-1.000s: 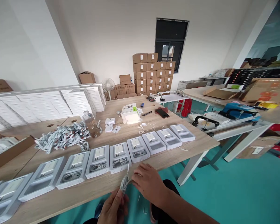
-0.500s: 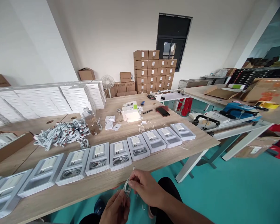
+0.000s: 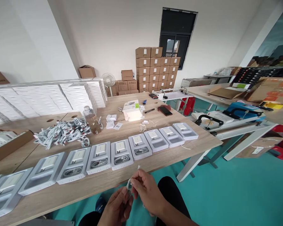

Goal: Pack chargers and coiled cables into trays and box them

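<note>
Between my two hands, just off the table's front edge, is a coiled white charging cable (image 3: 129, 185). My left hand (image 3: 118, 205) pinches the coil from below. Thumb and fingers of my right hand (image 3: 147, 190) close on its upper right side, and a plug end sticks up above them. Beyond my hands, a row of white trays (image 3: 122, 153) lines the table, each with a white charger (image 3: 120, 147) in its upper recess. Some lower recesses hold a coiled cable (image 3: 141, 151); others show bare bottoms.
A heap of bundled cables (image 3: 63, 133) lies at left beside a clear bottle (image 3: 91, 119). Stacked white boxes (image 3: 37, 99) stand behind it. Farther right are a black phone (image 3: 165, 110), a pen (image 3: 149, 110) and scattered white ties (image 3: 153, 123). An open carton (image 3: 11, 146) sits at far left.
My right hand has shifted slightly and the cable's plug end now stands higher above its fingers. Both hands keep hold of the coil. The view has tilted a little.
</note>
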The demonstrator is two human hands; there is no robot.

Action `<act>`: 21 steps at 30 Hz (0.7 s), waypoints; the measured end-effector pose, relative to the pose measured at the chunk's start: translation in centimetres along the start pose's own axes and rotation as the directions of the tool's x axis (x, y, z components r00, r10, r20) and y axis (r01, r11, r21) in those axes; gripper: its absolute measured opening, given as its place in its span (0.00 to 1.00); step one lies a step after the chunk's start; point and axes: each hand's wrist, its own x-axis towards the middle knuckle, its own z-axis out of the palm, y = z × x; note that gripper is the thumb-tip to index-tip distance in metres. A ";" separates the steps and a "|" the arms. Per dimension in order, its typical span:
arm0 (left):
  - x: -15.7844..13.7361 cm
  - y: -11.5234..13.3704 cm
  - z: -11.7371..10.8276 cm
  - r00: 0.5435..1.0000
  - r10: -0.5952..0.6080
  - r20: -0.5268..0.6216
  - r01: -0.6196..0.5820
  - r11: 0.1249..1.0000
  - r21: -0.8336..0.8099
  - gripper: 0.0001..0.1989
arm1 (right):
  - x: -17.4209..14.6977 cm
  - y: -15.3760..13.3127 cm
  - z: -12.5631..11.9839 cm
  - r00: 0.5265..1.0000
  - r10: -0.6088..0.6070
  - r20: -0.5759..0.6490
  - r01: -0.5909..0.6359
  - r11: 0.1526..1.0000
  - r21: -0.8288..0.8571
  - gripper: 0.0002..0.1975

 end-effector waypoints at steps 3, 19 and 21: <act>-0.1 0.2 0.2 0.999 0.039 0.029 -0.040 0.999 0.009 0.19 | 0.2 0.9 -0.1 0.992 0.117 0.038 -0.123 0.975 0.187 0.14; -2.5 5.4 -0.2 0.949 0.270 0.165 -0.248 0.310 0.918 0.16 | -0.1 -1.3 -5.0 0.921 -0.120 0.370 0.333 0.734 -0.591 0.26; -2.5 5.5 -0.3 0.943 0.261 0.206 -0.271 0.242 0.932 0.13 | -0.2 -1.6 -5.0 0.922 -0.027 0.386 0.231 0.838 -0.494 0.19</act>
